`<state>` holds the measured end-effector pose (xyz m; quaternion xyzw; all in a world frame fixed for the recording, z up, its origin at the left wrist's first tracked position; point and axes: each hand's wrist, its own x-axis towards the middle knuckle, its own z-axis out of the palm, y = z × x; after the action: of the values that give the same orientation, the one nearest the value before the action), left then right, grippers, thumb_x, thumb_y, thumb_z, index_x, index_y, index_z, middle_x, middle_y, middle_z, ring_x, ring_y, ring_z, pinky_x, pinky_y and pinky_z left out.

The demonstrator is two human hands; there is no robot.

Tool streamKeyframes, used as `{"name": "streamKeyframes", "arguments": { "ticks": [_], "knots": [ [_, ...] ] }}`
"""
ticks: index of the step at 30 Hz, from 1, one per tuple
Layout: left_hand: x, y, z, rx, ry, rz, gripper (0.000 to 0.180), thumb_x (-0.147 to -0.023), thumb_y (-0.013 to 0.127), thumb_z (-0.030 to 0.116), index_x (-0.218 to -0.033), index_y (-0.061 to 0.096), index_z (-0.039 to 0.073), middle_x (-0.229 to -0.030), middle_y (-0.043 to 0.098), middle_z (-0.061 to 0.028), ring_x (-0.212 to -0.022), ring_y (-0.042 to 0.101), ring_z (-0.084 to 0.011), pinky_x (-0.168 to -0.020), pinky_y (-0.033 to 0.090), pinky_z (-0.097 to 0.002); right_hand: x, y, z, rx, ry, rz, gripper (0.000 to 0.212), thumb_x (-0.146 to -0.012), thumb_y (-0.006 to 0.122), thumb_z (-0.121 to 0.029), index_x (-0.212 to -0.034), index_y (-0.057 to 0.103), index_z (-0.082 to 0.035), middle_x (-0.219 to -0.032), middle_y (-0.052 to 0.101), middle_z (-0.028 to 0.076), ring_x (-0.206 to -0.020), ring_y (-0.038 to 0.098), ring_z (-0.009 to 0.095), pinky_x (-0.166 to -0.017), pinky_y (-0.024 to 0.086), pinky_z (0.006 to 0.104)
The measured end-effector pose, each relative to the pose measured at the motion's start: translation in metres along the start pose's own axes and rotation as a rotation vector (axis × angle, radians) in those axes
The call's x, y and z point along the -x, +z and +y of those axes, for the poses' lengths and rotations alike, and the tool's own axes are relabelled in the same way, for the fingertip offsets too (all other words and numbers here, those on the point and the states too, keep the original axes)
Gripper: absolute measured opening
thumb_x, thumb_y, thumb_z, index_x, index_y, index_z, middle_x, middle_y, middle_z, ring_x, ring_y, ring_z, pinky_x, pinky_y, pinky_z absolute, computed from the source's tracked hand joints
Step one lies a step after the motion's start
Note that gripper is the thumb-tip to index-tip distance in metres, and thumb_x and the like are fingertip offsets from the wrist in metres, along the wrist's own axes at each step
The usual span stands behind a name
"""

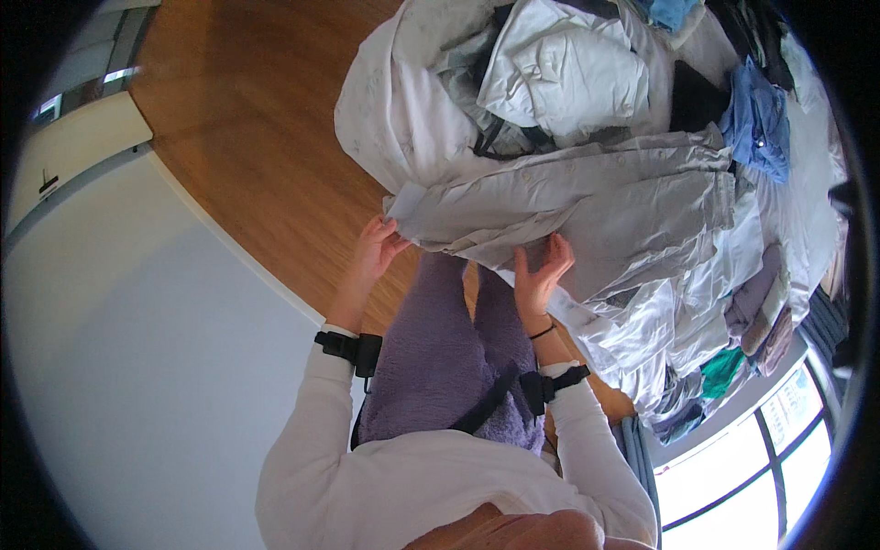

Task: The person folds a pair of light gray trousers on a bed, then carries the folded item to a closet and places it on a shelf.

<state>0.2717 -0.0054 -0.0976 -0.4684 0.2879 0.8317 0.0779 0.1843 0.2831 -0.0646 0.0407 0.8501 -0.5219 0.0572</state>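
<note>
A light grey shirt [632, 206] lies spread over the near side of a heaped bed, a row of buttons along its upper part. At the shirt's left end, by a pale flat piece of the cloth, my left hand [380, 246] pinches the edge between thumb and fingers. Against the near edge of the shirt rests my right hand [543, 280], thumb and fingers apart and not closed on the cloth. Folds hide parts of the shirt's outline.
Beyond the shirt lie a folded white garment [568, 78], white bedding [394, 101] and blue denim [759, 124]. Several more clothes, one a green piece [722, 371], pile up at the right. Wooden floor [247, 119] and a white wall [156, 321] are at the left.
</note>
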Motion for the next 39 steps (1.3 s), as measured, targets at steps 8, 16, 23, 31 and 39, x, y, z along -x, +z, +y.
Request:
{"name": "streamKeyframes", "arguments": {
  "ticks": [8, 16, 23, 31, 39],
  "knots": [
    [-0.001, -0.005, 0.003, -0.025, -0.070, -0.111, 0.035, -0.091, 0.057, 0.013, -0.122, 0.044, 0.004, -0.117, 0.055, -0.0122, -0.108, 0.057, -0.0259, -0.094, 0.050, -0.0463, -0.033, 0.010, -0.042, 0.627, -0.465, -0.452, 0.035, -0.071, 0.069, -0.020, -0.105, 0.063, -0.014, -0.116, 0.056, 0.003, -0.125, 0.039, 0.028, -0.107, 0.011, 0.0643],
    [-0.007, -0.004, 0.012, -0.108, -0.081, -0.032, 0.032, -0.092, 0.059, 0.019, -0.118, 0.046, 0.005, -0.114, 0.057, -0.0113, -0.101, 0.059, -0.0222, -0.089, 0.051, -0.0431, -0.040, 0.004, -0.044, 0.493, -0.606, -1.182, 0.011, -0.067, 0.068, -0.013, -0.076, 0.065, -0.018, -0.081, 0.056, -0.004, -0.105, 0.051, 0.020, -0.106, 0.012, 0.0665],
    [-0.008, -0.022, 0.004, -0.131, -0.073, -0.070, 0.022, -0.086, 0.064, 0.010, -0.101, 0.048, 0.010, -0.105, 0.059, -0.0090, -0.097, 0.059, -0.0200, -0.088, 0.050, -0.0423, -0.028, 0.020, -0.026, 0.685, -0.857, -1.036, 0.019, -0.059, 0.066, -0.013, -0.077, 0.067, -0.017, -0.088, 0.055, -0.002, -0.113, 0.048, 0.020, -0.108, 0.012, 0.0673],
    [-0.024, -0.007, -0.008, 0.194, -0.076, -0.236, 0.048, -0.079, 0.065, -0.004, -0.121, 0.044, 0.009, -0.119, 0.051, -0.0099, -0.105, 0.056, -0.0233, -0.093, 0.048, -0.0455, -0.026, 0.023, -0.034, 0.606, -0.719, -0.959, 0.028, -0.059, 0.065, -0.010, -0.087, 0.064, -0.011, -0.104, 0.056, 0.001, -0.117, 0.047, 0.022, -0.109, 0.015, 0.0625],
    [0.041, 0.019, -0.004, -0.736, 0.267, -0.002, 0.041, -0.080, 0.064, -0.006, -0.118, 0.049, 0.000, -0.117, 0.056, -0.0107, -0.107, 0.056, -0.0198, -0.094, 0.046, -0.0337, -0.006, 0.056, -0.077, 0.148, -0.120, -0.749, 0.080, -0.070, 0.076, -0.023, -0.138, 0.036, -0.007, -0.117, 0.054, 0.015, -0.110, 0.053, 0.033, -0.098, 0.040, 0.0433]
  ]
}}
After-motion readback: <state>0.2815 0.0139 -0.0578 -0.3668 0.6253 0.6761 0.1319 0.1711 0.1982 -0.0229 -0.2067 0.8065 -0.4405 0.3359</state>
